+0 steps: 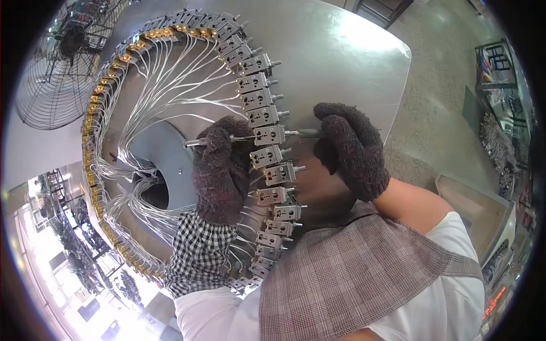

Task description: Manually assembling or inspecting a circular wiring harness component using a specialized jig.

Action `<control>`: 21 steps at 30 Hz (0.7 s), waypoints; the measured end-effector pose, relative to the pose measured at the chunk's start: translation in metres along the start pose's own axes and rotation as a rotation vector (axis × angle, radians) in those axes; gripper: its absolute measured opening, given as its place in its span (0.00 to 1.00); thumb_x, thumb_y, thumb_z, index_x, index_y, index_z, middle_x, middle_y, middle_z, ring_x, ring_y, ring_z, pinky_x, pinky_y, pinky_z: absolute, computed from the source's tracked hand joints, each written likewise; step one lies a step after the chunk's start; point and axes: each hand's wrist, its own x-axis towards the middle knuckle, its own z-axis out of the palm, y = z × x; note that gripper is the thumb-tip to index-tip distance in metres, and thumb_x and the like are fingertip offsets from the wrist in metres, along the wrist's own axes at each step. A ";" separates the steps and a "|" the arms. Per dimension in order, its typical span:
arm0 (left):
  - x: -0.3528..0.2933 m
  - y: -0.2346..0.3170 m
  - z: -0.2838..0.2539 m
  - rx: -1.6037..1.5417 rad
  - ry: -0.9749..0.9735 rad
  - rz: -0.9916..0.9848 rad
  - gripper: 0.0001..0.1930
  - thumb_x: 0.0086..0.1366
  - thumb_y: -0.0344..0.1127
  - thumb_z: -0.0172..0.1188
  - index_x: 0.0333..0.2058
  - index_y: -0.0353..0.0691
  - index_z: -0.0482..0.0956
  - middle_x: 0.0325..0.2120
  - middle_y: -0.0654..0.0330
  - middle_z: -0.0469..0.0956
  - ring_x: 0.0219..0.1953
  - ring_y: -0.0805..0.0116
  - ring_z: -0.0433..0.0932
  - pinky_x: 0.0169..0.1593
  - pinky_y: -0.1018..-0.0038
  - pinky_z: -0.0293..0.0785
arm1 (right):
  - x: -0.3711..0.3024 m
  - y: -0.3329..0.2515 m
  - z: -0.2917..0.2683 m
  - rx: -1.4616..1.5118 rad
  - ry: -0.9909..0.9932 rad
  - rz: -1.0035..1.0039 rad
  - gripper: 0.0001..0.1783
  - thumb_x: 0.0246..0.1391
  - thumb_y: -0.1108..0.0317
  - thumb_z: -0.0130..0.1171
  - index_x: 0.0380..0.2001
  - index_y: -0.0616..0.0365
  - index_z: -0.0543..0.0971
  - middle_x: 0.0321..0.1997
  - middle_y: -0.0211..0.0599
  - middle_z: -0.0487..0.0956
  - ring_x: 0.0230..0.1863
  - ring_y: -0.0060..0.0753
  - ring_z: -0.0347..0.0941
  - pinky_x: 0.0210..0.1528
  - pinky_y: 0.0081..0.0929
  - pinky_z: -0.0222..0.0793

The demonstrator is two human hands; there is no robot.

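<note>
Small metal box-shaped parts [264, 116] with short studs stand side by side along the rim of a round fixture. My left hand [220, 176], in a dark fuzzy glove, is closed around a slim metal tool [196, 142]. Its thin shaft points to the inner side of one metal box [269, 134]. On the outer side, my right hand [358, 153], gloved likewise, grips a grey cylindrical tool [310, 133] in line with that box's stud. The tool's tip is at the stud; whether they touch is hard to tell.
Thin silvery wires [153, 102] run from the ring of parts and brass-coloured pieces [94, 108] to a dark central opening [152, 190]. The shiny metal table [341, 62] lies beyond. A caged fan [54, 96] stands at the far left, and a wooden-edged board [472, 210] at the right.
</note>
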 end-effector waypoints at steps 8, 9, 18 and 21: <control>0.014 -0.021 -0.003 -0.016 0.016 -0.056 0.14 0.63 0.39 0.48 0.41 0.34 0.67 0.35 0.51 0.72 0.39 0.57 0.74 0.43 0.62 0.74 | 0.024 0.032 -0.010 0.033 0.015 -0.283 0.16 0.56 0.67 0.49 0.48 0.56 0.69 0.32 0.35 0.74 0.26 0.19 0.69 0.24 0.18 0.67; 0.013 -0.022 -0.007 -0.015 0.020 -0.057 0.14 0.63 0.39 0.48 0.41 0.34 0.67 0.35 0.51 0.72 0.39 0.57 0.74 0.43 0.62 0.74 | 0.024 0.036 -0.010 0.035 0.014 -0.279 0.16 0.56 0.67 0.49 0.48 0.56 0.69 0.32 0.35 0.74 0.26 0.19 0.69 0.24 0.18 0.67; -0.002 -0.026 -0.034 -0.018 0.046 -0.091 0.14 0.64 0.39 0.45 0.44 0.38 0.67 0.40 0.56 0.71 0.44 0.56 0.71 0.46 0.60 0.71 | 0.021 0.051 -0.007 0.037 -0.036 -0.261 0.17 0.54 0.70 0.50 0.48 0.59 0.68 0.31 0.37 0.74 0.26 0.20 0.68 0.25 0.18 0.67; -0.004 -0.026 -0.040 -0.026 -0.066 -0.067 0.14 0.64 0.40 0.46 0.44 0.38 0.67 0.40 0.56 0.72 0.45 0.56 0.71 0.46 0.60 0.71 | 0.019 0.056 -0.011 0.019 -0.050 -0.213 0.19 0.55 0.68 0.46 0.51 0.61 0.63 0.36 0.44 0.76 0.26 0.25 0.69 0.26 0.20 0.67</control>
